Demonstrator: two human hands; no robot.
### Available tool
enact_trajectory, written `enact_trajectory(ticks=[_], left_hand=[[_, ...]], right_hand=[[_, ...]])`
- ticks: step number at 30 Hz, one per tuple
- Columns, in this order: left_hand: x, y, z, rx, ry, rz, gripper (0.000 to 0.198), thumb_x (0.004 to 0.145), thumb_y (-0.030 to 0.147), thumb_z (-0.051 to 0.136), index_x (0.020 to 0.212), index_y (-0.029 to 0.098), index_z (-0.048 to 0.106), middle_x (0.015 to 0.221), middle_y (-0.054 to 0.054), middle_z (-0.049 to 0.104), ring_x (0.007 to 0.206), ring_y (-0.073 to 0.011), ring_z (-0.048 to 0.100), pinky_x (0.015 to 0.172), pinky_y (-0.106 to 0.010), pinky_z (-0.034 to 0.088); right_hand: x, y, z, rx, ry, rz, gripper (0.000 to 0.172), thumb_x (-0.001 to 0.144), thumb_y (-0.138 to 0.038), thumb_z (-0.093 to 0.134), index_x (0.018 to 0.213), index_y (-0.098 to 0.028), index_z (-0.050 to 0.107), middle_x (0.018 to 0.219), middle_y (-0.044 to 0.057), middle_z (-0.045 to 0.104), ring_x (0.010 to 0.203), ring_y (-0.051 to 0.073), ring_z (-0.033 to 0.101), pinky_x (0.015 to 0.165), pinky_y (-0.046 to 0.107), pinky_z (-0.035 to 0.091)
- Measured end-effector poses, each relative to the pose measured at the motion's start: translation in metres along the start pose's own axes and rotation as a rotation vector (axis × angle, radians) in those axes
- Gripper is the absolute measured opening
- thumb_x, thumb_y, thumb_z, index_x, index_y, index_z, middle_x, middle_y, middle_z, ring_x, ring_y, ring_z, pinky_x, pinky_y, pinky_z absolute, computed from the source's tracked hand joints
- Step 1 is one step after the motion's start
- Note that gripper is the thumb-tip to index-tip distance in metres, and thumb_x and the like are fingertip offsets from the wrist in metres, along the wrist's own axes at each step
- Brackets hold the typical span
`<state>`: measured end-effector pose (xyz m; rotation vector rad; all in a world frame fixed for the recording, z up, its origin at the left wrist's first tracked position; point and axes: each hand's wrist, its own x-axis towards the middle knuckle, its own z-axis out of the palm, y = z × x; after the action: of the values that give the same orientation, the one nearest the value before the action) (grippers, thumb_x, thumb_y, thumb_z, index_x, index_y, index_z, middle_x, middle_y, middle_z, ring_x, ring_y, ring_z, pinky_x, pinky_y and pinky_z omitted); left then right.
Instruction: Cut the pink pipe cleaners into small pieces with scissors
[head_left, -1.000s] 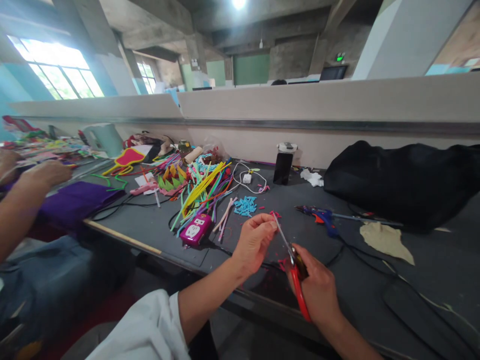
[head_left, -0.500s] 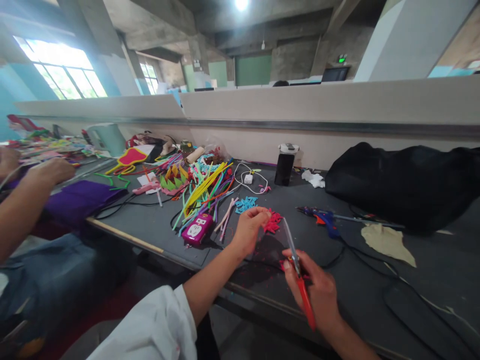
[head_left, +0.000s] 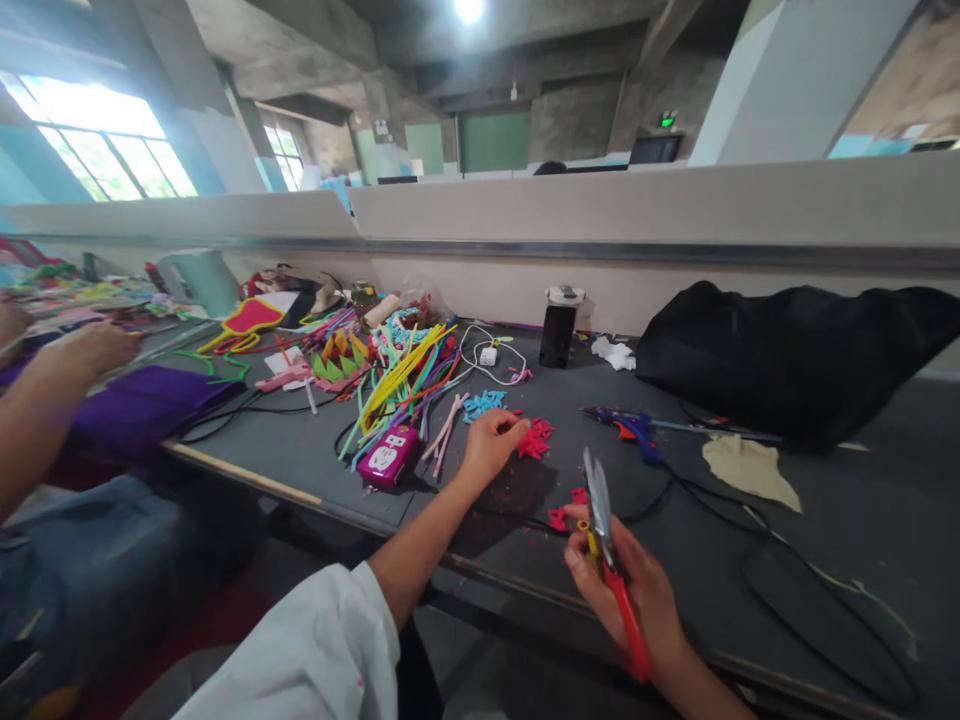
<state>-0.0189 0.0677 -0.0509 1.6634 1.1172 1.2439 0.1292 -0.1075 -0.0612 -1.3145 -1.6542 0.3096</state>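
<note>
My right hand [head_left: 637, 590] grips red-handled scissors [head_left: 609, 545], blades closed and pointing up and away over the table's near edge. My left hand [head_left: 491, 446] is stretched forward, fingers curled onto the dark grey table [head_left: 300, 450] right beside a small heap of red felt pieces [head_left: 535, 438]. More red scraps [head_left: 564, 512] lie just ahead of the scissors hand. Light blue cut pieces [head_left: 484, 403] sit a little beyond the left hand.
A pile of coloured pipe cleaners [head_left: 401, 375], a pink power strip [head_left: 388, 455], a blue glue gun [head_left: 628, 424] with black cable, a black bottle [head_left: 556, 328] and a black bag [head_left: 787, 360] are on the table. Another person's arm [head_left: 52, 385] works over purple felt [head_left: 142, 405] at the left.
My left hand has moved forward and down from the scissors to the red pieces on the table. My right hand drew the scissors back toward me, blades now upright.
</note>
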Motion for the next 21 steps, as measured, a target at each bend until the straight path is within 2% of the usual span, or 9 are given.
enact_trajectory(ticks=[3, 6, 8, 12, 14, 18, 21], left_hand=[[-0.011, 0.010, 0.006, 0.142, -0.128, 0.170, 0.017, 0.072, 0.025, 0.064, 0.057, 0.018, 0.060, 0.064, 0.000, 0.057, 0.069, -0.0144, 0.051, 0.073, -0.028, 0.037], [-0.022, 0.014, 0.012, 0.428, -0.337, 0.437, 0.008, 0.076, 0.021, 0.061, 0.070, 0.018, 0.065, 0.078, -0.003, 0.063, 0.081, -0.0175, 0.056, 0.079, -0.031, 0.036], [-0.026, 0.014, 0.014, 0.551, -0.455, 0.524, 0.008, 0.077, 0.022, 0.060, 0.079, 0.018, 0.068, 0.083, -0.005, 0.065, 0.086, -0.0193, 0.058, 0.082, -0.032, 0.036], [-0.027, 0.014, 0.015, 0.571, -0.591, 0.507, 0.010, 0.078, 0.024, 0.062, 0.082, 0.019, 0.070, 0.083, -0.004, 0.067, 0.088, -0.0197, 0.060, 0.087, -0.033, 0.035], [-0.028, 0.016, 0.016, 0.539, -0.614, 0.478, 0.011, 0.079, 0.025, 0.062, 0.081, 0.019, 0.071, 0.080, -0.004, 0.068, 0.084, -0.0184, 0.060, 0.083, -0.031, 0.036], [-0.033, 0.015, 0.022, 0.499, -0.646, 0.441, 0.015, 0.079, 0.030, 0.065, 0.080, 0.018, 0.072, 0.077, -0.004, 0.068, 0.078, -0.0170, 0.059, 0.077, -0.029, 0.037], [-0.039, 0.013, 0.027, 0.527, -0.665, 0.415, 0.015, 0.075, 0.032, 0.068, 0.074, 0.017, 0.071, 0.074, -0.004, 0.068, 0.076, -0.0174, 0.059, 0.077, -0.030, 0.036]], right_hand=[[-0.003, -0.003, -0.011, 0.037, -0.093, 0.050, 0.027, 0.088, -0.026, 0.052, 0.112, -0.019, 0.060, 0.087, 0.003, 0.070, 0.067, 0.012, 0.067, 0.062, 0.019, 0.054], [-0.009, -0.003, -0.024, 0.035, -0.249, 0.042, 0.030, 0.088, -0.024, 0.050, 0.116, -0.018, 0.057, 0.065, -0.004, 0.064, 0.051, 0.010, 0.061, 0.050, 0.016, 0.050], [-0.014, 0.001, -0.033, -0.062, -0.277, -0.006, 0.027, 0.086, -0.022, 0.052, 0.112, -0.021, 0.060, 0.064, -0.005, 0.065, 0.049, 0.009, 0.060, 0.051, 0.016, 0.049], [-0.020, 0.013, -0.047, -0.324, -0.200, -0.217, 0.041, 0.082, -0.013, 0.051, 0.121, -0.023, 0.058, 0.090, 0.001, 0.072, 0.074, 0.014, 0.068, 0.068, 0.022, 0.053], [-0.018, 0.016, -0.054, -0.414, -0.201, -0.298, 0.044, 0.083, -0.013, 0.051, 0.125, -0.021, 0.056, 0.091, 0.003, 0.072, 0.077, 0.016, 0.068, 0.072, 0.026, 0.052], [-0.008, 0.013, -0.070, -0.426, -0.283, -0.228, 0.047, 0.079, -0.015, 0.053, 0.125, -0.022, 0.057, 0.086, 0.002, 0.069, 0.073, 0.014, 0.065, 0.070, 0.024, 0.052], [-0.001, 0.015, -0.079, -0.416, -0.224, -0.126, 0.047, 0.078, -0.019, 0.055, 0.125, -0.024, 0.056, 0.088, 0.001, 0.068, 0.068, 0.013, 0.064, 0.064, 0.022, 0.051]])
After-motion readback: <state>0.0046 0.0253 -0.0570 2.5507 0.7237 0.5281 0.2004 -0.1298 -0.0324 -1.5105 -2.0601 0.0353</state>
